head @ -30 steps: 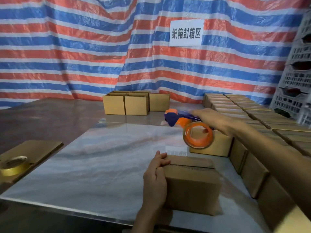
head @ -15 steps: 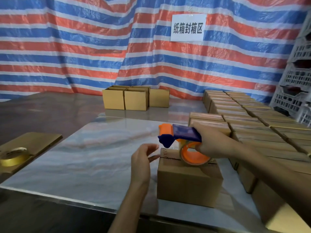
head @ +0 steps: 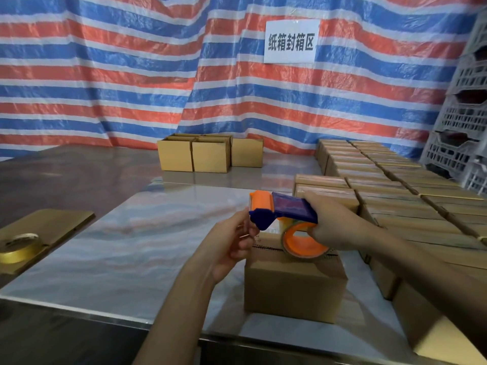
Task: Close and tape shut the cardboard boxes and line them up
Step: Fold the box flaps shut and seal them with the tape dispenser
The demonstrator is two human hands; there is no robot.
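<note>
A closed cardboard box (head: 292, 285) stands on the table in front of me, its top seam untaped as far as I can see. My right hand (head: 334, 225) grips a blue and orange tape dispenser (head: 287, 209) with its tape roll (head: 303, 243) just above the box top. My left hand (head: 232, 246) is raised at the box's left edge, fingers pinching at the dispenser's front end where the clear tape comes out. The tape itself is too transparent to make out.
Rows of taped boxes (head: 395, 188) fill the right side of the table. Three open boxes (head: 208, 154) stand at the back. A yellow tape roll (head: 18, 246) lies on flat cardboard (head: 52, 222) at the left. White crates (head: 463, 119) stack at the far right.
My right hand brought the dispenser down from above the taped rows to the box top. My left hand left the box's side and rose to the dispenser's front.
</note>
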